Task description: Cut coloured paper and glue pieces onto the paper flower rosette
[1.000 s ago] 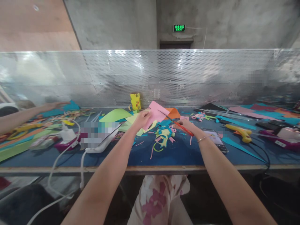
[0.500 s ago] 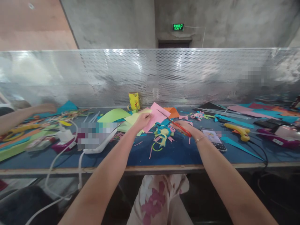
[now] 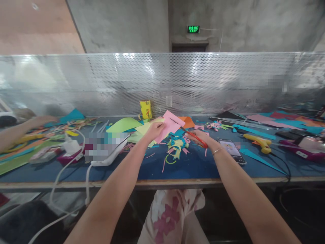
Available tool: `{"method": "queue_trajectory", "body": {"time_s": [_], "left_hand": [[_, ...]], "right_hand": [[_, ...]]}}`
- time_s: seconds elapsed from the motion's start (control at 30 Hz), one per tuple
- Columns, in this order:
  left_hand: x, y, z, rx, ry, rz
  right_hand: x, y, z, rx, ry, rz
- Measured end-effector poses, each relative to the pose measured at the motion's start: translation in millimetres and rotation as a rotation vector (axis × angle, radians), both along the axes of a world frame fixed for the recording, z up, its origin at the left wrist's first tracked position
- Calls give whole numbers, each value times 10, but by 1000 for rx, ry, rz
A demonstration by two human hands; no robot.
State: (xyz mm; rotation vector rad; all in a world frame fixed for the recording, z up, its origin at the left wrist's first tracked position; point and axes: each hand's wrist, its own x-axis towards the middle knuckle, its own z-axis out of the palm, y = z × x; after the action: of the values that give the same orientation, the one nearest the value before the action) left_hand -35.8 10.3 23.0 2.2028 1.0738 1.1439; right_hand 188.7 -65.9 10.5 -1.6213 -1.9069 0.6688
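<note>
My left hand (image 3: 155,131) is closed on the left side of a sheet of pink paper (image 3: 169,123), pinching it above the table. In my right hand (image 3: 200,136) is a pair of scissors with red handles (image 3: 198,139). The blades reach up and left into the pink paper, where a dark slit shows from the right side. Below the sheet lies a curled bundle of yellow and blue paper strips (image 3: 177,144). Yellow-green paper sheets (image 3: 142,128) lie beside my left hand, and orange paper (image 3: 188,122) is behind the scissors.
A phone (image 3: 232,151) and a yellow glue gun (image 3: 257,142) lie to the right. On the left are a white-edged tablet (image 3: 111,156), power strips and cables. A yellow packet (image 3: 145,109) stands near the perforated metal screen (image 3: 127,81). Another person's arm (image 3: 27,127) reaches in from the left.
The scissor blades sit deeper or lower in the pink paper, whose slit looks wider. Both my hands stay nearly in place. The other person's arm at left has shifted slightly.
</note>
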Motion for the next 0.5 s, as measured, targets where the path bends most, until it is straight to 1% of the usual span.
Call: {"method": "queue_trajectory", "body": {"time_s": [0.1, 0.2, 0.37, 0.5], "left_hand": [[4, -7, -12, 75, 43, -26], [16, -28, -22, 113, 64, -69], [24, -61, 1, 98, 73, -15], [7, -59, 25, 102, 86, 10]], "right_hand": [[12, 29, -55, -58, 46, 26], [-18, 32, -70, -49, 74, 58], [-94, -2, -27, -67, 94, 58], [-83, 33, -59, -81, 107, 57]]}}
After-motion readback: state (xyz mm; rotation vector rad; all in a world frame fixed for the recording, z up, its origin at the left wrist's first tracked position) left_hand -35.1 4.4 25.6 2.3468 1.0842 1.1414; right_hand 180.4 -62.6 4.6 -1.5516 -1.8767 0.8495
